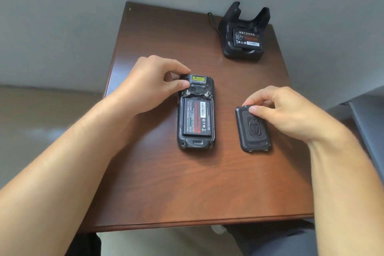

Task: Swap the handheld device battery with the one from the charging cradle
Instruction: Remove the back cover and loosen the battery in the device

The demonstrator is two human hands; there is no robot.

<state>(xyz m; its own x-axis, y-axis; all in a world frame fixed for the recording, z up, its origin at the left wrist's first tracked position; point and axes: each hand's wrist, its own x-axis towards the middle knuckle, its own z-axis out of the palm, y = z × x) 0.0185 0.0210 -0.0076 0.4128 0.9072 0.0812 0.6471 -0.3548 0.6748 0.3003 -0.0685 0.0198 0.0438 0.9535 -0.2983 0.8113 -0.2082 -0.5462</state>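
A black handheld device [196,143] lies face down in the middle of the brown table [187,189], its back open. A black battery [197,117] with red and white labels sits in its bay. My left hand [149,85] pinches the device's top left corner. My right hand [282,110] holds the top edge of the black back cover [252,133], which lies flat on the table to the right of the device. At the far right stands a black charging cradle [243,33] with a second battery [247,38] in its slot.
A thin black cable [213,22] runs from the cradle's left side. The table stands against a grey wall. A dark object's edge [367,122] shows at the right. Part of a person's dark trousers [276,239] appears below the table's near edge.
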